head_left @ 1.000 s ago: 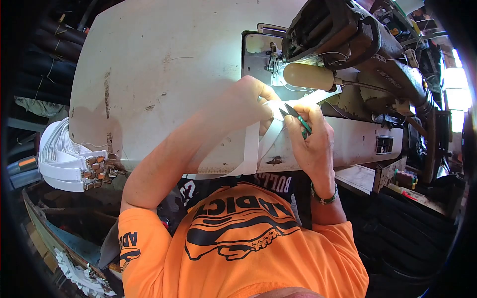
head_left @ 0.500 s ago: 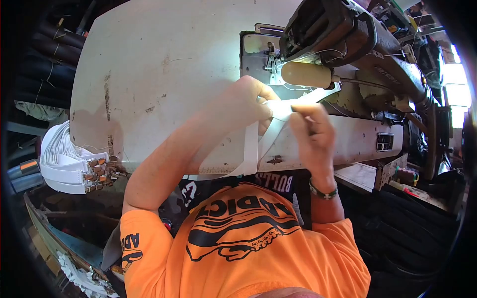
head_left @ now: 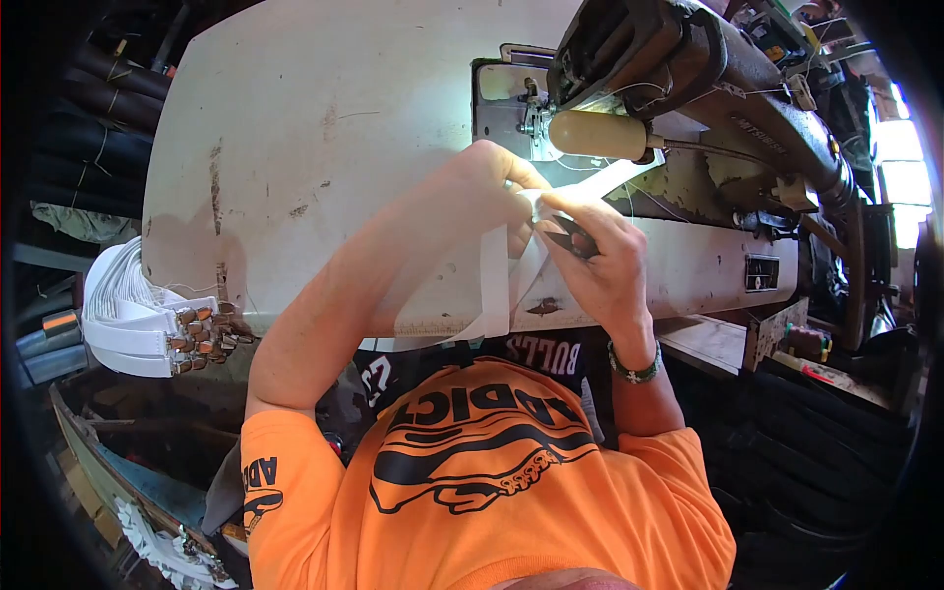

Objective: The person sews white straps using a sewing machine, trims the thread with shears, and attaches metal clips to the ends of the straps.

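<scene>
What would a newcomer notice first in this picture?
Most striking are the two hands meeting at the middle: the left hand pinches a white strap, and the right hand holds dark snips against it. Just behind them stands an old sewing machine on a worn white table. At the table's left edge hangs a bundle of white straps with metal clips.

We see a smooth white woven strap (head_left: 495, 285), matt like cloth webbing. The desk (head_left: 324, 128) looks painted cream, matt, scuffed and chipped. The sewing machine (head_left: 688, 88) is dark metal, worn, its paint flaking. The bundle of white straps (head_left: 123, 310) carries shiny coppery metal clips (head_left: 202, 334).
</scene>
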The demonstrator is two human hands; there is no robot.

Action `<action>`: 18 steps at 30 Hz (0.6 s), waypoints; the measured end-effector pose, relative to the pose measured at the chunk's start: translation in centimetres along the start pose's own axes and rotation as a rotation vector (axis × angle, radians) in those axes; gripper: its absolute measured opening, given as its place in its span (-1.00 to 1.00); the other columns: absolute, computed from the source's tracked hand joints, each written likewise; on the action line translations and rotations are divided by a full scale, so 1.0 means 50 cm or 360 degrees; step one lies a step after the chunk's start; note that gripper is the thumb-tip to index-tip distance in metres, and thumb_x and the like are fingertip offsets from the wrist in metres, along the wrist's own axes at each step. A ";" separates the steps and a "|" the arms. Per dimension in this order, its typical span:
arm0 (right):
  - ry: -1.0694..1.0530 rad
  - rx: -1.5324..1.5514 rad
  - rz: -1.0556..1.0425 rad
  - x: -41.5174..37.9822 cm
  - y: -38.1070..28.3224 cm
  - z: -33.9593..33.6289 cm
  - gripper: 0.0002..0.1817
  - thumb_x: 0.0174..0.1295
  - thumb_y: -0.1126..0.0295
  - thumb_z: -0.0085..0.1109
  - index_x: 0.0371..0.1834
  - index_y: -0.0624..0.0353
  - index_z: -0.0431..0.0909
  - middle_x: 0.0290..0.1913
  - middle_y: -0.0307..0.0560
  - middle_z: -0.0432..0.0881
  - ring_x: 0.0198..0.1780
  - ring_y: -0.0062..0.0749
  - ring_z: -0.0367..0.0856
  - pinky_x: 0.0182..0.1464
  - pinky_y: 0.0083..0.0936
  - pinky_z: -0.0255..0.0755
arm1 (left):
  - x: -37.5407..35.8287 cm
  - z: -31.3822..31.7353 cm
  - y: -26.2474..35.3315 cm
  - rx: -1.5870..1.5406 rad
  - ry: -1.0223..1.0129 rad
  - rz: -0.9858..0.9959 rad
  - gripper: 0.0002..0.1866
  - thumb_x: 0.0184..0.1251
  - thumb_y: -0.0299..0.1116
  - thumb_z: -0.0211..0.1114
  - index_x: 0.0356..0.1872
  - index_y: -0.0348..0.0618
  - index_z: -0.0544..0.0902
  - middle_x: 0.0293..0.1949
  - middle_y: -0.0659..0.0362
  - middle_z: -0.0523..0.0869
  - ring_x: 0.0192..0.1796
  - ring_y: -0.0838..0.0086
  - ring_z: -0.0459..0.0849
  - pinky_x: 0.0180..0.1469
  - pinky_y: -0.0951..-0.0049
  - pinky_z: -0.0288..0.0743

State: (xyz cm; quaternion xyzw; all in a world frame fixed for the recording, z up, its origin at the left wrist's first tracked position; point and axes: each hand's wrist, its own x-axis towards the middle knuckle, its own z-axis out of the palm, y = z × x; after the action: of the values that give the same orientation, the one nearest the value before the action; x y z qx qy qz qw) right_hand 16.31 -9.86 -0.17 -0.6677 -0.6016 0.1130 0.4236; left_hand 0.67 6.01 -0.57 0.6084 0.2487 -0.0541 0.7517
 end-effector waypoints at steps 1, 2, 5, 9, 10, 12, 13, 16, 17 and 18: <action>-0.0011 0.0020 -0.0050 0.000 0.009 0.007 -0.67 0.17 0.50 0.50 0.02 0.16 0.71 -0.35 -0.10 0.66 -0.50 -0.50 0.46 -0.39 -0.57 0.40 | -0.004 -0.002 -0.002 0.0041 -0.0037 -0.0048 -0.83 0.24 -0.56 0.25 -0.23 -0.45 0.73 -0.43 0.13 0.73 -0.45 0.53 0.70 -0.34 0.48 0.64; -0.0012 -0.0024 -0.0136 0.002 0.018 0.011 -0.71 0.22 0.50 0.47 0.02 0.17 0.70 -0.35 -0.13 0.66 -0.49 -0.52 0.46 -0.38 -0.57 0.40 | -0.009 -0.003 -0.004 0.0068 -0.0060 -0.0080 -0.82 0.25 -0.55 0.25 -0.22 -0.45 0.73 -0.42 0.13 0.73 -0.44 0.52 0.70 -0.33 0.48 0.65; 0.0008 0.0104 -0.0093 -0.001 0.027 0.002 -0.83 0.38 0.49 0.34 -0.01 0.19 0.66 -0.38 -0.23 0.61 -0.46 -0.60 0.44 -0.38 -0.60 0.36 | -0.015 -0.003 -0.008 0.0099 -0.0076 -0.0120 -0.81 0.28 -0.51 0.25 -0.20 -0.45 0.73 -0.39 0.11 0.74 -0.42 0.51 0.72 -0.32 0.47 0.66; 0.0295 0.1206 0.0417 -0.011 0.007 -0.032 -0.96 0.61 0.48 0.07 -0.03 0.15 0.52 -0.47 -0.47 0.28 -0.48 -0.83 0.17 -0.45 -0.75 0.05 | -0.023 -0.002 -0.014 0.0090 -0.0057 -0.0126 -0.78 0.31 -0.47 0.26 -0.18 -0.45 0.73 -0.35 0.09 0.75 -0.40 0.48 0.73 -0.30 0.46 0.68; 0.0273 0.1251 0.0422 -0.014 0.022 -0.046 -0.97 0.59 0.47 0.12 -0.04 0.15 0.55 -0.46 -0.47 0.31 -0.50 -0.82 0.19 -0.45 -0.74 0.07 | -0.024 -0.002 -0.015 0.0096 -0.0054 -0.0132 -0.77 0.32 -0.45 0.26 -0.17 -0.45 0.73 -0.34 0.08 0.75 -0.39 0.48 0.74 -0.29 0.46 0.68; 0.0257 0.0965 0.0348 -0.022 0.033 -0.053 -0.94 0.54 0.43 0.22 -0.05 0.15 0.61 -0.47 -0.45 0.34 -0.52 -0.81 0.21 -0.47 -0.72 0.09 | -0.023 -0.001 -0.014 0.0112 -0.0067 -0.0138 -0.76 0.34 -0.43 0.27 -0.16 -0.46 0.73 -0.32 0.07 0.76 -0.38 0.47 0.75 -0.28 0.45 0.69; 0.0260 0.0634 0.0264 -0.024 0.027 -0.044 -0.92 0.51 0.42 0.26 -0.04 0.16 0.65 -0.49 -0.43 0.34 -0.53 -0.80 0.22 -0.47 -0.70 0.11 | -0.022 -0.002 -0.013 0.0122 -0.0074 -0.0141 -0.75 0.34 -0.42 0.27 -0.15 -0.46 0.73 -0.31 0.07 0.76 -0.38 0.46 0.75 -0.28 0.45 0.69; 0.0059 -0.0026 0.0062 -0.016 0.002 -0.031 -0.76 0.35 0.39 0.41 0.06 0.14 0.75 -0.48 -0.13 0.58 -0.51 -0.46 0.53 -0.42 -0.49 0.37 | -0.020 -0.001 -0.009 0.0159 -0.0103 -0.0167 -0.73 0.37 -0.38 0.27 -0.13 -0.46 0.73 -0.28 0.05 0.77 -0.36 0.45 0.77 -0.27 0.44 0.70; -0.0003 -0.0006 -0.0040 -0.007 -0.003 -0.019 -0.71 0.33 0.40 0.42 0.09 0.13 0.75 -0.44 -0.02 0.65 -0.47 -0.29 0.63 -0.37 -0.40 0.46 | -0.019 -0.001 -0.008 0.0177 -0.0111 -0.0173 -0.72 0.38 -0.37 0.27 -0.13 -0.46 0.73 -0.27 0.05 0.77 -0.35 0.44 0.77 -0.26 0.44 0.71; -0.0053 -0.0034 -0.0053 -0.004 -0.002 -0.013 -0.72 0.31 0.40 0.41 0.07 0.14 0.75 -0.40 0.03 0.68 -0.43 -0.19 0.66 -0.34 -0.35 0.49 | -0.019 0.000 -0.006 0.0191 -0.0123 -0.0186 -0.71 0.38 -0.36 0.28 -0.12 -0.46 0.73 -0.26 0.04 0.77 -0.35 0.44 0.78 -0.26 0.44 0.71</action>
State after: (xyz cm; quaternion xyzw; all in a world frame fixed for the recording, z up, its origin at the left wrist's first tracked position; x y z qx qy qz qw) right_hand 16.61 -10.33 0.24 -0.6600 -0.6208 0.1106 0.4083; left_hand -0.30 5.74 -0.43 0.6342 0.2509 -0.1362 0.7186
